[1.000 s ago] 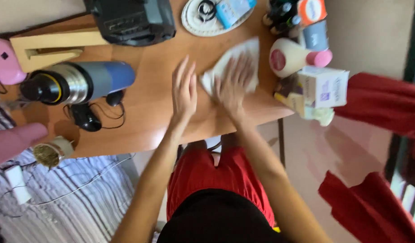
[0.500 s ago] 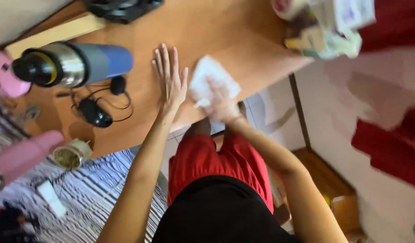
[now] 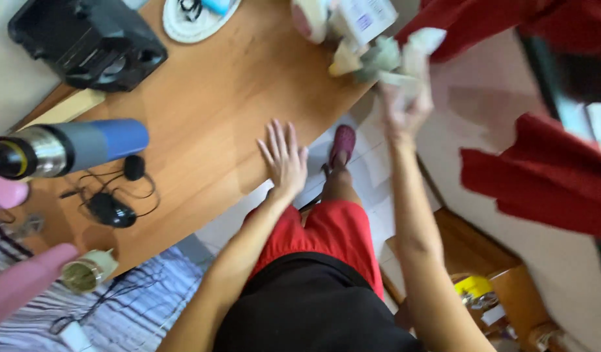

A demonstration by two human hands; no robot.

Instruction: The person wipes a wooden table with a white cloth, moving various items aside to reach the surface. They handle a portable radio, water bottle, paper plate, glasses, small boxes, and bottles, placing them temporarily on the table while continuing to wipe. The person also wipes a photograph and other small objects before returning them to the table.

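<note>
- Wooden bench fills the upper left of our view, with pale floor tiles past its near edge.
- Our left hand lies flat at the bench's near edge, fingers spread wide, holding nothing.
- Our right hand is raised off the bench's right corner, blurred, with a white cloth bunched in its fingers.
- Just beside that cloth, a pale bottle and small white box crowd the bench's far right corner.
- Left of our left hand, well apart, lies a steel and blue thermos flask on its side, with black earphones and their cord near it.
- Farther off stand a black speaker and a white oval tray.
- Red fabric hangs on the right.
</note>
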